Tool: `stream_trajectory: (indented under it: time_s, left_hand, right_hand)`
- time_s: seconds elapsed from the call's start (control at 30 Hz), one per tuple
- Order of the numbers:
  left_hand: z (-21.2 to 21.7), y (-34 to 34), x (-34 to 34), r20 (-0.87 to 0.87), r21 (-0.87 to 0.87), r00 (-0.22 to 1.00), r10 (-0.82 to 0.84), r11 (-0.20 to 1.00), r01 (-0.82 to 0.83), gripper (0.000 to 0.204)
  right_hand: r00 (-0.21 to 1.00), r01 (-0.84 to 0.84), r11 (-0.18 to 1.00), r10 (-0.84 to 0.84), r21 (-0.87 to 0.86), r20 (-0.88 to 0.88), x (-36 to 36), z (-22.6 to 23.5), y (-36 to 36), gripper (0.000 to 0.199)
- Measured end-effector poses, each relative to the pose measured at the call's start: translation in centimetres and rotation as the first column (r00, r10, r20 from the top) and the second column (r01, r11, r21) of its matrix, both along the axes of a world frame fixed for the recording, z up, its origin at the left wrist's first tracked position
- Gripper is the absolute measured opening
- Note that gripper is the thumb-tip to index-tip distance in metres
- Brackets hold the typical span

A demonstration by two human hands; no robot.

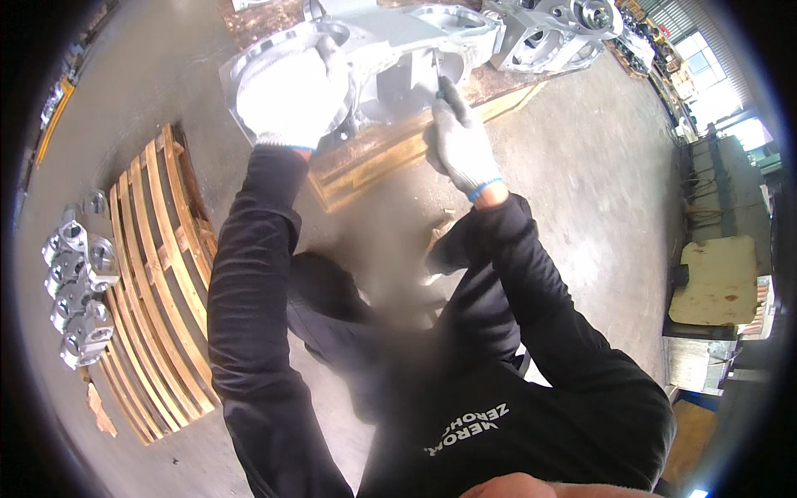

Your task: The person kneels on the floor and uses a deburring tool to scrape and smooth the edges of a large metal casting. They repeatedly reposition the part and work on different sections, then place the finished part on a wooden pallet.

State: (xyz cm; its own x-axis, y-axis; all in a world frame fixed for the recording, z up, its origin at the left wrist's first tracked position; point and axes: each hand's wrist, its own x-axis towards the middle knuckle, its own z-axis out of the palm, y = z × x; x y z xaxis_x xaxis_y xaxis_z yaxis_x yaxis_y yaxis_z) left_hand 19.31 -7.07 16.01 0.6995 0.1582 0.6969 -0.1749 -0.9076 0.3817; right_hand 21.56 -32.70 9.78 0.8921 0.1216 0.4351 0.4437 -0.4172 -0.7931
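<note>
Our left hand [292,98], in a white work glove, lies spread and flat over the round flange end of a large grey metal casting [390,50], its grip open and pressing on the part rather than clasped around it. Our right hand [462,145], gloved the same way with a blue cuff band, is closed around a thin metal tool [437,73] whose tip points up into the hollow middle of the casting. The casting rests on a low wooden pallet [390,153] that serves as our surface, close to its front edge and directly between our two hands. A second casting [552,29] of similar grey metal sits just beside the first, farther along the same pallet to our right. Both of our forearms are in black sleeves and rise from the lower edge of the view. Well apart on our left, another slatted wooden pallet [162,282] lies on the concrete floor [581,166], and a cluster of small silver metal parts [79,286] sits just beside its outer edge.
</note>
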Motion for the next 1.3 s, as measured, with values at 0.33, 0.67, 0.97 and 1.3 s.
stream_trajectory:
  time_s: [0.33,0.67,0.97,1.3]
  left_hand:
    - [0.5,-0.3,0.4,0.243,0.176,0.957,0.156,0.963,-0.202,0.051]
    - [1.2,-0.2,0.4,0.301,0.296,0.939,0.163,0.921,-0.255,0.050]
    - [1.7,-0.5,-0.1,0.220,0.303,0.962,0.165,0.925,-0.228,0.048]
    - [1.8,-1.0,-0.3,0.290,0.219,0.943,0.164,0.948,-0.233,0.042]
  right_hand:
    - [0.945,-0.141,0.832,0.275,0.537,-0.178,-0.6,-0.3,1.7,0.061]
    - [0.904,-0.381,0.804,0.427,0.456,0.001,-1.1,-1.1,1.1,0.063]
    - [0.941,-0.113,0.917,0.222,0.382,-0.255,-1.0,-2.1,1.1,0.067]
    - [0.851,-0.007,0.503,0.457,0.864,-0.260,-2.1,-1.4,1.5,0.054]
